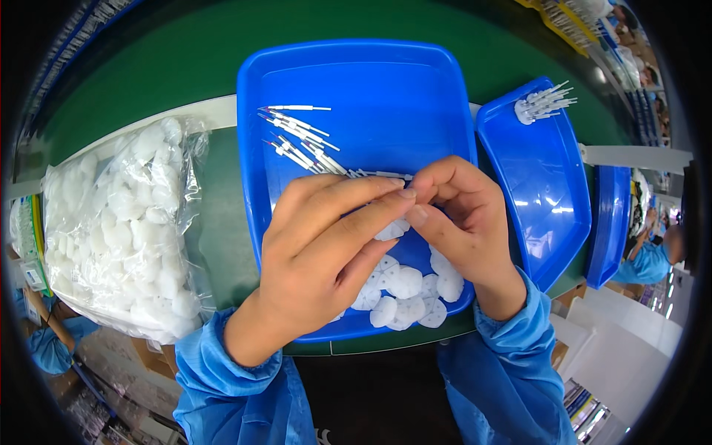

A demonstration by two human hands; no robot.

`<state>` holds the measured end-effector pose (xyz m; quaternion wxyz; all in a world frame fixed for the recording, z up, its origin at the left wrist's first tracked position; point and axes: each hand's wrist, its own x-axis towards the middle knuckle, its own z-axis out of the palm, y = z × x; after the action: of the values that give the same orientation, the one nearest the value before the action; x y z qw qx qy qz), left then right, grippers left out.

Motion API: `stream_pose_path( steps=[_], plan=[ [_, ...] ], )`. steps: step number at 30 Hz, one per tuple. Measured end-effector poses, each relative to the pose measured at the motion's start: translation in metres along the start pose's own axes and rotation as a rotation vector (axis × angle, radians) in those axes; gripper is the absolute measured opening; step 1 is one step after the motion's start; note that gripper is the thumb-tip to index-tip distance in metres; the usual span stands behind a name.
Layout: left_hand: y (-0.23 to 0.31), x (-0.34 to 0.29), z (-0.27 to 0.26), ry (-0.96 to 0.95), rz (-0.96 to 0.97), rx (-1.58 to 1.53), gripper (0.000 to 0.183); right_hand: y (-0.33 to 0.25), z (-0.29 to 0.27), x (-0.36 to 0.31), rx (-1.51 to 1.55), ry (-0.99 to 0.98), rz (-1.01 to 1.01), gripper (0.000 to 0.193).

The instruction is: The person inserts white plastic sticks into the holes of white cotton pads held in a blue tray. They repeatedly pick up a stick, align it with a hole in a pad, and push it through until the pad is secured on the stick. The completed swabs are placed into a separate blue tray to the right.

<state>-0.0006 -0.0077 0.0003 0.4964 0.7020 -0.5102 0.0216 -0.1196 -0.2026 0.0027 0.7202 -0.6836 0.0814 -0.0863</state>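
My left hand (315,241) and my right hand (467,219) meet over the large blue tray (356,53), fingertips pinched together. Under my left fingers a white plastic disc (393,230) shows in part, seemingly gripped there. Thumb and forefinger of my right hand close at its edge; what lies between them is hidden. A thin white rod (378,175) runs up to the fingertips, and I cannot tell if it is held. Several slim white rods with dark tips (300,132) lie loose in the tray's left part. Below my hands sits a pile of white discs with small holes (404,285).
Left of the tray lies a clear plastic bag full of white discs (119,230). To the right, a smaller blue tray (545,208) carries a disc stuck with several white rods (545,102) at its far end. Another person's blue sleeve (644,263) shows at far right.
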Motion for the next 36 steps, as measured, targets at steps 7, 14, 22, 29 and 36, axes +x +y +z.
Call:
stream_pose_path(
  steps=[7, 14, 22, 29, 36],
  plan=[
    [-0.004, -0.006, -0.007, 0.022, -0.103, -0.197, 0.038, -0.013, -0.004, -0.002, -0.291, 0.078, -0.093, 0.023],
    [0.003, -0.004, -0.015, 0.116, -0.451, -0.411, 0.028, -0.007, 0.003, 0.032, -1.344, 0.014, -0.453, 0.032],
    [0.0, -0.002, -0.004, 0.077, -0.479, -0.46, 0.044, -0.007, -0.006, 0.015, 0.03, 0.177, -0.229, 0.022],
    [-0.004, -0.006, -0.006, 0.125, -0.452, -0.448, 0.036, -0.012, 0.005, 0.01, -0.584, 0.087, -0.278, 0.024],
    [-0.001, -0.004, -0.006, 0.163, -0.491, -0.461, 0.033, -0.01, 0.009, 0.003, -0.602, 0.136, -0.236, 0.024]
  ],
)
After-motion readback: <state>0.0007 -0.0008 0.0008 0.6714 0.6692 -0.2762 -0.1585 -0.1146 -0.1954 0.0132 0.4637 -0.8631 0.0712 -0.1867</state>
